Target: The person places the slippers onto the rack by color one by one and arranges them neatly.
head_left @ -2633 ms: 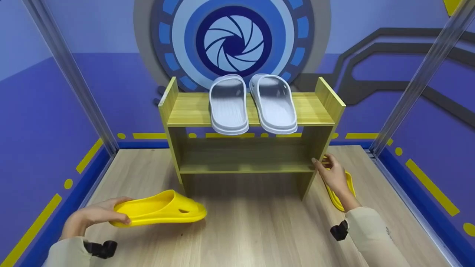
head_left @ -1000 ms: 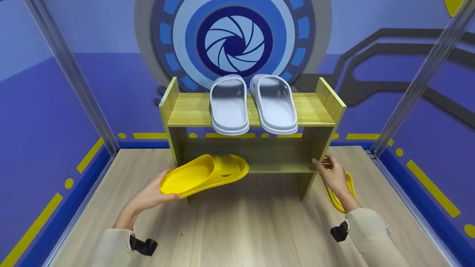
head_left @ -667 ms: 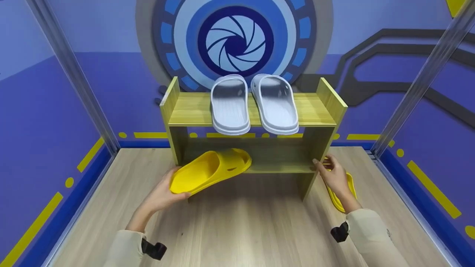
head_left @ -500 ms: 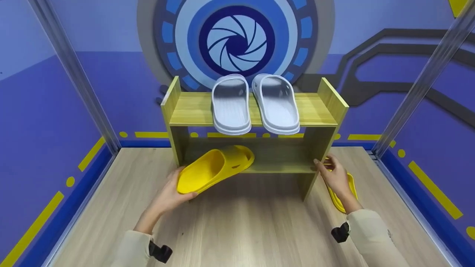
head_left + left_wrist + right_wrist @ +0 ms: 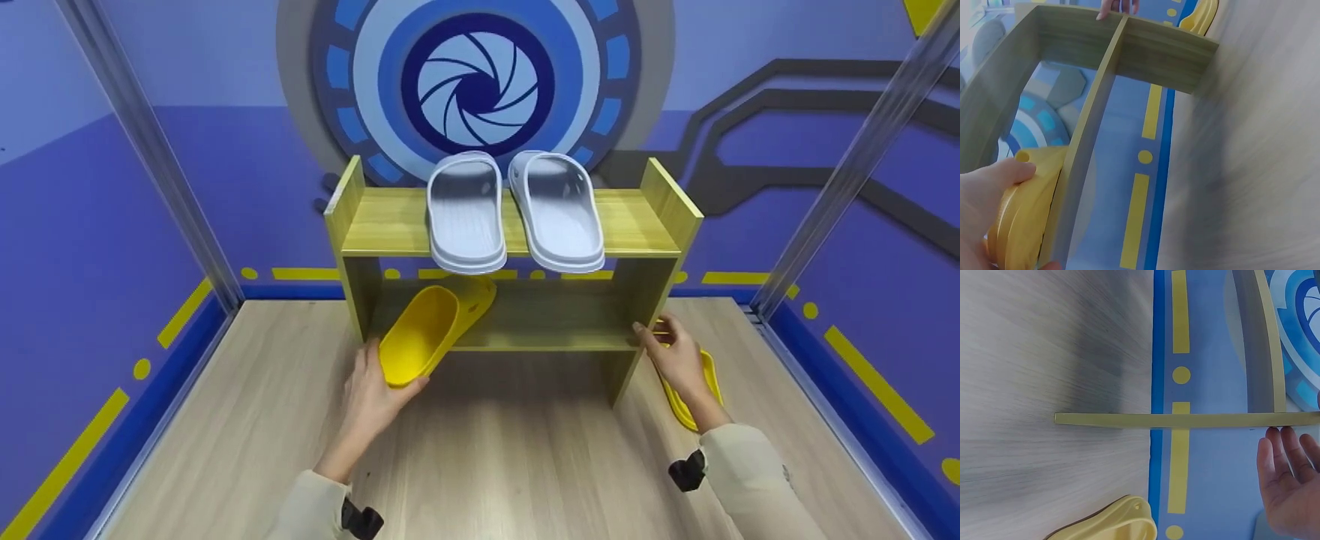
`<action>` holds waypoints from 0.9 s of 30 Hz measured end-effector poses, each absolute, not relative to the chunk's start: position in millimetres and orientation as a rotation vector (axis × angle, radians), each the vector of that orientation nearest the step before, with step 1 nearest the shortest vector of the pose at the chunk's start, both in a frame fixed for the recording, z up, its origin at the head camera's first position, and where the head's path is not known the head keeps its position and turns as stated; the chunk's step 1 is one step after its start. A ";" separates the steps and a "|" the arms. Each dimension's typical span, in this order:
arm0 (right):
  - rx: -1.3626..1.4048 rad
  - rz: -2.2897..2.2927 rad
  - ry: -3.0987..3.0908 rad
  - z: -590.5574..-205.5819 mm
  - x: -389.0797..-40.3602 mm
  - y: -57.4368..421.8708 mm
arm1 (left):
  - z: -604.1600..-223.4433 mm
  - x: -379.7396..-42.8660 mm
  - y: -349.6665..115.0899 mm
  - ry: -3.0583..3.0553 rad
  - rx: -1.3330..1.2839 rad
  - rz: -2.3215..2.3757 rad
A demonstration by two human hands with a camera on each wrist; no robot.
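Your left hand [image 5: 375, 394] pinches the yellow slipper [image 5: 417, 339] by its heel, thumb on one side and fingers on the other. The toe reaches ahead of that hand over the lower shelf [image 5: 559, 322], while the heel juts out in front; whether the sole bears on the board, you cannot be sure. Your right hand [image 5: 675, 360] has its fingers extended, tips touching the outer side of the rack [image 5: 651, 289].

If you let go with this much heel overhanging, the slipper could tip back towards your left hand. Gripped only at the heel, its toe may swing sideways. A hard push might twist the rack, since you touch just its right side, or send the toe out of the open back. Your right forearm could also nudge the second yellow slipper [image 5: 711, 375] beneath and just beyond your right hand.

You can read no brand, label or lettering on the slippers, the rack or the painted wall [image 5: 225, 187] ahead of your hands; a mark on your right sleeve [image 5: 739, 457] is too small to make out.
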State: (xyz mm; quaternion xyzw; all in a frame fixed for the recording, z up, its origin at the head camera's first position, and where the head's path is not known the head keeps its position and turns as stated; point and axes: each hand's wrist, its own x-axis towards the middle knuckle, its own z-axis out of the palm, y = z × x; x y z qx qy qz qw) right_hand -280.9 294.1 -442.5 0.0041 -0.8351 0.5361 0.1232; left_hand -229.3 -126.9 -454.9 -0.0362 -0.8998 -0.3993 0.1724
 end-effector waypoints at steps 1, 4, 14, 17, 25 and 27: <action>0.010 1.590 -2.423 -439.5 -279.1 292.3 | -454.4 -228.2 -126.3 -2.573 -0.117 -1.137; 0.038 1.628 -2.382 -429.7 -271.6 285.9 | -452.7 -225.4 -126.7 -2.620 -0.208 -1.185; 0.086 1.599 -2.375 -420.6 -261.1 279.2 | -453.6 -228.7 -123.5 -2.576 -0.571 -1.321; 0.077 1.593 -2.388 -429.2 -267.8 284.7 | -456.5 -230.5 -115.1 -2.596 -0.505 -1.272; 0.038 1.541 -2.427 -449.4 -282.6 295.7 | -460.6 -233.6 -94.7 -2.557 -0.407 -1.209; 0.041 1.537 -2.427 -449.3 -282.2 296.0 | -460.5 -235.0 -92.1 -2.546 -0.400 -1.217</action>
